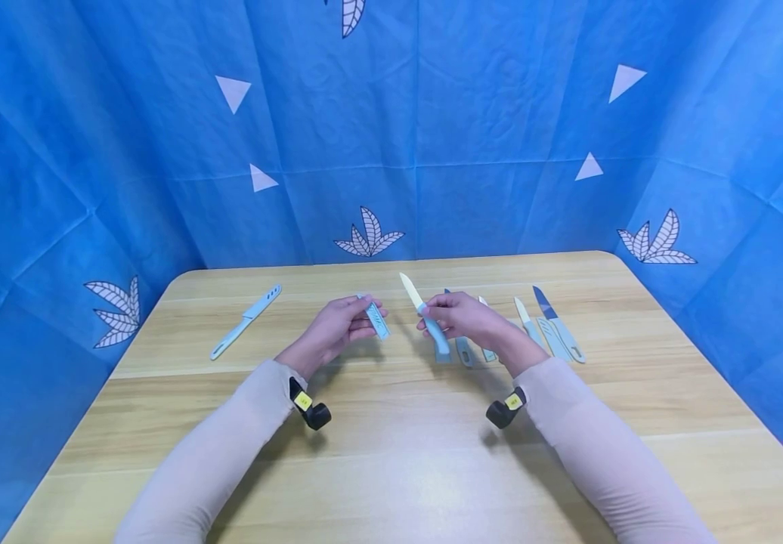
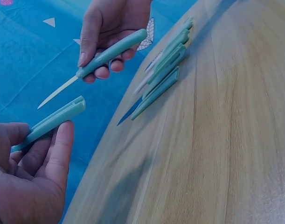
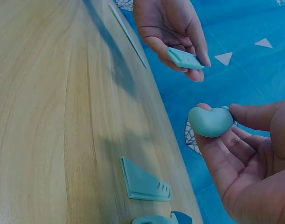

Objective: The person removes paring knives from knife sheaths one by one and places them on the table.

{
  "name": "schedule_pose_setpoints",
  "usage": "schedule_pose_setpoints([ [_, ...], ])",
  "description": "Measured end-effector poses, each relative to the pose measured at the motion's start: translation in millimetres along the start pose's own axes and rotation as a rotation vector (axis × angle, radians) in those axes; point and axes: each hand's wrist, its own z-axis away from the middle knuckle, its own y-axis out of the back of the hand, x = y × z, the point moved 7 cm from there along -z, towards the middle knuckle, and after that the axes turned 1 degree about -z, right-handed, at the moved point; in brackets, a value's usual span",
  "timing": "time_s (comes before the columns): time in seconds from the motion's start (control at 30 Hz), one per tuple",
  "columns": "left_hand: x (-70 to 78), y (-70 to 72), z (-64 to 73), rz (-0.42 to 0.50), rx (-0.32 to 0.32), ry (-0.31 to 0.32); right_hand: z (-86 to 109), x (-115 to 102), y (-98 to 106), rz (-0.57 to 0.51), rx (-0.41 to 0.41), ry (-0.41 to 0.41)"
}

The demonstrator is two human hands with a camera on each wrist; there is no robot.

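Observation:
My left hand (image 1: 345, 326) pinches a light-blue slotted knife sheath (image 1: 377, 321) above the table, its mouth facing the right hand in the left wrist view. Between thumb and fingers, my right hand (image 1: 462, 317) grips a paring knife by its blue handle (image 1: 437, 339). The pale blade (image 1: 410, 290) is bare and points up and away in the head view. In the left wrist view the blade tip (image 2: 40, 106) hangs close over the sheath (image 2: 51, 119), apart from it. The right wrist view shows the handle end-on (image 3: 211, 122).
At the left lies a sheathed knife (image 1: 246, 322). Right of centre are several knives and sheaths, among them a dark-blue-bladed knife (image 1: 558, 323), a pale-bladed knife (image 1: 527, 320) and a loose sheath (image 1: 554, 339). Another sheath (image 3: 144, 181) lies below the right hand. A blue curtain (image 1: 391, 136) hangs behind the table.

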Motion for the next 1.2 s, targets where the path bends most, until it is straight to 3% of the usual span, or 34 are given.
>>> schedule_pose_setpoints([
  [0.4, -3.0, -5.7, -10.2, -0.064, -0.004, -0.007, -5.6, 4, 2, -0.010, 0.022, -0.013],
  [1.2, -3.3, -14.6, -22.0, -0.107, -0.034, 0.007, -13.3, 15, 5, -0.048, 0.043, -0.042],
])
